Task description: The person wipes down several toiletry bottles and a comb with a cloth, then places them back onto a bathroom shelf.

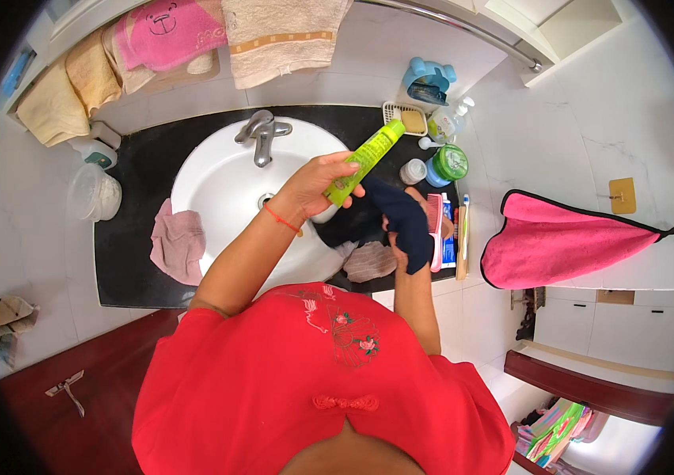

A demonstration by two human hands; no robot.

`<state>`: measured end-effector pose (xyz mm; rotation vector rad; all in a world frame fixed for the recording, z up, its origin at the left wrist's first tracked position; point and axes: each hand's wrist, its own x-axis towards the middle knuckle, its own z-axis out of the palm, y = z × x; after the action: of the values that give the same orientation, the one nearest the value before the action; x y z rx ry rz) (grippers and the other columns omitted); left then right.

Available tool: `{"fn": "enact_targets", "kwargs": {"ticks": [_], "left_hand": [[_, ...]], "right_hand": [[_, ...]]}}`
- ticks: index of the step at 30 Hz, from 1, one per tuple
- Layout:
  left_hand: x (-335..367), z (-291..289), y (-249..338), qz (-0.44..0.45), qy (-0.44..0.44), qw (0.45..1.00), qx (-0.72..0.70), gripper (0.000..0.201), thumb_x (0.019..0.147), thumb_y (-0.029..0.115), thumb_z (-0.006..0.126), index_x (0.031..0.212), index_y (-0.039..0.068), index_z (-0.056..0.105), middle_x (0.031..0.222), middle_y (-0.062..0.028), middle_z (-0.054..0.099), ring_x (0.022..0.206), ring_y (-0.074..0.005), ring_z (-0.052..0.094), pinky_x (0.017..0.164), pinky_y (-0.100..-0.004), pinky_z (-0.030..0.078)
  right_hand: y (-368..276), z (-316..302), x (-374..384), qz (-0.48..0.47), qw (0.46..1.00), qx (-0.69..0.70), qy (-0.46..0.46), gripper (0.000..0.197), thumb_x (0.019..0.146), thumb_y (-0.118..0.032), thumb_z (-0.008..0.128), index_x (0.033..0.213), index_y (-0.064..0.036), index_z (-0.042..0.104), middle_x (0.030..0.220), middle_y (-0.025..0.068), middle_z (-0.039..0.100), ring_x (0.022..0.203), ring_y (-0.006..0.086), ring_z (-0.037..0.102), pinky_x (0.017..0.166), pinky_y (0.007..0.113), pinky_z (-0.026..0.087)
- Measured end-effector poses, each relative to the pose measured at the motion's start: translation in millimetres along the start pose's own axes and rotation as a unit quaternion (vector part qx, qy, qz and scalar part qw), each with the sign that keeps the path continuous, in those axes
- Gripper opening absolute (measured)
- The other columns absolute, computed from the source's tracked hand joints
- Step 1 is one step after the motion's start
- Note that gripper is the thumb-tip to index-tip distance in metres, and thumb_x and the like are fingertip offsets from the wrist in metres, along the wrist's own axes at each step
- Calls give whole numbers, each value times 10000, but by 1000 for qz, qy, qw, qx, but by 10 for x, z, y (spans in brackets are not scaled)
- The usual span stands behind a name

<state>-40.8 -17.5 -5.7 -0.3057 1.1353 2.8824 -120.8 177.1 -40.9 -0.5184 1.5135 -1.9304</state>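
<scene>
My left hand (pixel 322 180) is closed around a lime-green squeeze tube (pixel 376 154), tilted over the right side of the white sink (pixel 194 170). To its right, my right hand (pixel 394 240) grips a dark navy sock (pixel 406 226), which covers most of the palm. The sock's upper end reaches close to the tube's lower end. Whether the two touch, I cannot tell. A pale pink cloth (pixel 372 261) lies on the counter below the sock. Another pink cloth (pixel 178 241) hangs over the sink's left rim. Something white and rounded (pixel 326 214) shows partly below my left hand.
A grey faucet (pixel 262 138) rises behind the basin. Right of it, the black counter (pixel 345 116) bears a soap dish (pixel 394 108), a pump bottle (pixel 448 120), a green-lidded jar (pixel 451 163), a pink comb (pixel 435 229) and toothbrushes (pixel 463 237). A pink towel (pixel 542 245) hangs at the right.
</scene>
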Motion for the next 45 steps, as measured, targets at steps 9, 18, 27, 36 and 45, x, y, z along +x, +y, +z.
{"fn": "enact_targets", "kwargs": {"ticks": [9,18,27,36,45], "left_hand": [[-67,5,-111,17,-52,998,-20,435,854,164,588,1239,-1,470,983,-75,576,731,-165,614,483,-255,484],[-2,296,-19,444,114,717,526,468,784,117,648,1230,51,522,1053,-116,591,843,-228,626,667,-290,506],[-220,579,-185,509,137,557,642,437,651,28,668,1078,43,576,949,-101,551,726,-261,551,618,-344,468],[-212,459,-347,520,147,613,576,434,745,142,694,1113,-3,516,985,-167,601,846,-324,599,725,-379,494],[-387,397,-235,160,-73,953,245,353,883,270,575,1024,-52,545,843,-147,648,692,-235,639,605,-303,517]], "right_hand": [[-396,-313,41,-348,837,-405,122,69,733,-120,587,773,-69,611,760,84,610,699,232,575,632,339,450],[-1090,168,-87,-338,568,-750,-12,99,684,-182,621,668,-92,584,691,119,589,693,319,578,587,394,428],[-1115,634,98,-347,769,-535,42,70,692,-134,640,736,-80,631,680,79,604,550,205,567,518,299,437],[-806,671,247,-318,943,45,84,83,708,-40,543,659,18,509,704,96,523,591,171,521,536,252,421],[-1000,747,149,-170,943,280,-56,150,659,-42,598,632,2,458,594,135,472,486,258,497,485,365,431]]}}
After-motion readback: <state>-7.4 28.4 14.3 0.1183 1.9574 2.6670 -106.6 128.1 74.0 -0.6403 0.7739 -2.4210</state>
